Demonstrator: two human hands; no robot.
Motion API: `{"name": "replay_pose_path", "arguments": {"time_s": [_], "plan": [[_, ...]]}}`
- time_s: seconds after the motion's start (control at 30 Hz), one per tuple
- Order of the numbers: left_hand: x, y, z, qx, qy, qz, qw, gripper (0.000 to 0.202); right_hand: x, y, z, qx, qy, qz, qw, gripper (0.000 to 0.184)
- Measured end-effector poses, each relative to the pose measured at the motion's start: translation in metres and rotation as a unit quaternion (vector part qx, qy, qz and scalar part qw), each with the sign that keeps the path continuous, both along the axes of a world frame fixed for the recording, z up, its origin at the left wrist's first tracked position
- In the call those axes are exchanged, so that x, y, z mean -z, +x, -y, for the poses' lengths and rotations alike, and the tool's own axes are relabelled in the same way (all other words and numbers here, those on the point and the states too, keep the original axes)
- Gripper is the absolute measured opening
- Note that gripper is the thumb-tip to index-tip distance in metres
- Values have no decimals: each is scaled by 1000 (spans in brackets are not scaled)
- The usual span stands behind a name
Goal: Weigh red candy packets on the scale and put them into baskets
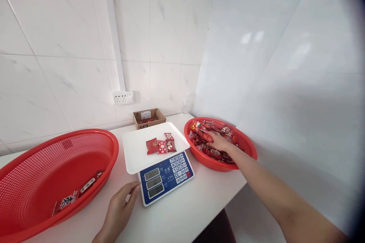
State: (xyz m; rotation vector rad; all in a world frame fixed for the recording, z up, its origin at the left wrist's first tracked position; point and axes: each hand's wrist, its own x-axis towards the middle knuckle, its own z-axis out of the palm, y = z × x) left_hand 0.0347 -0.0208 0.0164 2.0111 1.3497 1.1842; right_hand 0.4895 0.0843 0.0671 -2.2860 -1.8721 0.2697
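Note:
My right hand (218, 141) is inside the red basket on the right (216, 165), its fingers closed round a shiny red snack packet (202, 131) on top of the heap. Many small wrapped packets (215, 153) fill that basket. My left hand (122, 203) rests by the near left corner of the digital scale (168, 178), fingers curled in and fingertips beside its edge; nothing shows in them. On the scale's white tray (137, 146) lie several small red packets (162, 146), grouped near the middle.
A larger red basket (110, 167) on the left holds a few long packets (68, 200). Behind the scale stands a small cardboard box (139, 123) with red packets inside. A clear plastic bottle (185, 105) is in the corner, and a socket (123, 97) sits on the tiled wall.

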Motion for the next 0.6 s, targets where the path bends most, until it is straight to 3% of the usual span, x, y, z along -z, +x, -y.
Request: {"name": "replay_pose_path", "arguments": {"time_s": [0.1,0.3,0.4,0.6], "plan": [[-1,0,1,0,-12,-4,1000,30,1,-4,-1,-5,2,-11,1000,80],[-1,0,1,-5,-11,-4,1000,32,3,-2,7,-16,15,-48,999,41],[-2,0,2,4,-4,-3,1000,31,1,3,10,17,27,-45,999,36],[-5,1,4,5,16,-1,1000,28,-27,5,8,82,104,13,991,33]]}}
